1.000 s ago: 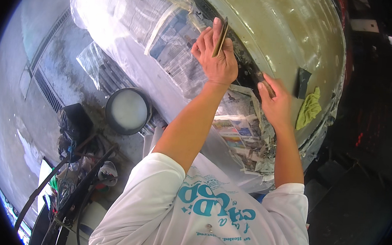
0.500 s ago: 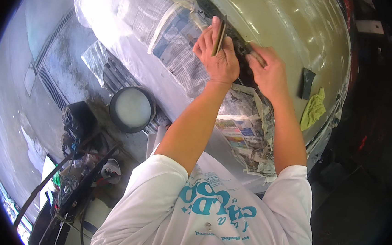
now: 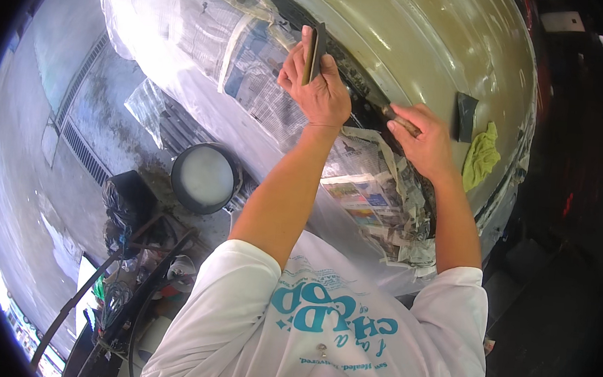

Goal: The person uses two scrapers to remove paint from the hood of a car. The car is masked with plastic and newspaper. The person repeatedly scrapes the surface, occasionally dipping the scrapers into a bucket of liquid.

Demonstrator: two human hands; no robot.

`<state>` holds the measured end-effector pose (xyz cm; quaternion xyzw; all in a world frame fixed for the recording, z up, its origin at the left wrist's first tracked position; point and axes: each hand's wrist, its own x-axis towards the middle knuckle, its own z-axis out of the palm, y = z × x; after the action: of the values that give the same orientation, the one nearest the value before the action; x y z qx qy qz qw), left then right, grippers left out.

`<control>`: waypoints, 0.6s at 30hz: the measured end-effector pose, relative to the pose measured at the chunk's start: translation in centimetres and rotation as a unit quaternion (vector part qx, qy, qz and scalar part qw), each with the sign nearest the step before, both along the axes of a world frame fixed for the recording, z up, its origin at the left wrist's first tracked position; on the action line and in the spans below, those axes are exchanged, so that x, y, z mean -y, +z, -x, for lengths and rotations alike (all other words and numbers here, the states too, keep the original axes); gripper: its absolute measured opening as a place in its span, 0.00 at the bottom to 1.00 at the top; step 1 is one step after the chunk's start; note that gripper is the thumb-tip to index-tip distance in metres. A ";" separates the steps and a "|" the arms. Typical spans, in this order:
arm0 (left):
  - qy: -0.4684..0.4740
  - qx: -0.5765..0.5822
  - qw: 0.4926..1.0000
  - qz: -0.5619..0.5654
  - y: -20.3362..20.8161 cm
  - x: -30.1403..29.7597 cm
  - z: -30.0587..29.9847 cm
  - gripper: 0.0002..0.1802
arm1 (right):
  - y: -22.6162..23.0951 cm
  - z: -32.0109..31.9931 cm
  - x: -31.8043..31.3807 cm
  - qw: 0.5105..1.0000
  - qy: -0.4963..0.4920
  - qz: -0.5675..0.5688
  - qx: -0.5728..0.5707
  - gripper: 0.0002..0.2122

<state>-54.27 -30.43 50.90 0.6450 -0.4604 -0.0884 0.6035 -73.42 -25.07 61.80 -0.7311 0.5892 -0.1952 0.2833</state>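
Observation:
My left hand (image 3: 324, 104) is closed round a thin flat plate (image 3: 313, 58), dark on one face with a tan edge, held upright above the newspaper masking (image 3: 260, 79). To its right, my right hand (image 3: 429, 143) grips a short brown tool handle (image 3: 404, 123); its working end is too small and dark to make out. That end lies over the dark gap (image 3: 362, 94) between the masked part and a glossy olive-beige car panel (image 3: 397, 54). Beside the right hand, a dark grey sheet piece (image 3: 465, 116) and a crumpled yellow-green cloth (image 3: 482, 157) rest on the panel.
Clear plastic sheeting (image 3: 145, 20) wraps the masked part at the left. A black bucket (image 3: 204, 177) with whitish liquid stands on the floor, near a floor drain grate (image 3: 84, 154). Black bags (image 3: 125, 199), cables and clutter lie at lower left.
My hands have moved apart. The left, with the plate, has shifted left; the right, with the handle, has come nearer and to the right. The view has also shifted slightly.

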 end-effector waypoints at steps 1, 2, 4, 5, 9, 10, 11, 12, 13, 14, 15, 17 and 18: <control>0.004 0.008 1.000 0.002 0.0 0.4 -0.2 0.30 | -0.2 0.3 -0.3 1.000 0.017 0.005 -0.003 0.16; 0.010 0.007 1.000 -0.002 0.0 0.2 0.0 0.30 | -0.3 0.4 -0.3 0.999 0.033 0.010 -0.006 0.16; 0.010 0.012 1.000 0.007 0.2 0.7 0.2 0.30 | -1.0 -1.0 0.8 0.996 0.050 0.072 -0.029 0.16; 0.009 0.017 1.000 0.008 0.2 0.5 0.2 0.30 | -1.4 -2.2 1.3 0.993 0.056 0.100 -0.038 0.16; 0.004 0.008 1.000 -0.009 0.0 0.3 0.2 0.30 | -2.0 -2.5 1.8 0.994 -0.007 0.090 0.061 0.14; 0.005 0.006 1.000 -0.007 -0.1 0.4 0.1 0.30 | -1.6 -2.2 1.6 0.993 -0.067 0.028 0.090 0.14; 0.006 0.006 1.000 -0.006 -0.2 0.3 0.0 0.30 | -1.0 -1.7 0.8 0.984 -0.128 -0.036 0.120 0.14; 0.009 0.008 1.000 -0.005 -0.3 0.3 -0.1 0.30 | -0.6 -1.2 0.3 0.966 -0.188 -0.099 0.148 0.14; 0.010 0.009 1.000 -0.003 -0.2 0.4 0.0 0.30 | -0.8 -0.8 0.2 0.969 -0.182 -0.096 0.140 0.15; 0.010 0.011 1.000 -0.001 -0.2 0.5 0.1 0.30 | -1.2 -0.3 0.0 0.971 -0.176 -0.092 0.132 0.15; 0.013 0.006 1.000 -0.003 -0.1 0.5 0.1 0.30 | -1.3 -0.1 -0.1 0.974 -0.169 -0.088 0.124 0.16; 0.014 0.000 1.000 -0.005 0.0 0.4 0.5 0.30 | -2.1 -1.8 1.3 0.990 -0.125 0.008 0.064 0.16; 0.016 0.006 1.000 -0.015 -0.1 0.5 0.8 0.30 | -2.4 -2.6 2.1 0.992 -0.105 0.055 0.032 0.17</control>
<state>-55.05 -30.88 50.85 0.6618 -0.4527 -0.0820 0.5919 -70.81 -27.17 59.41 -0.6729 0.6417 -0.2792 0.2396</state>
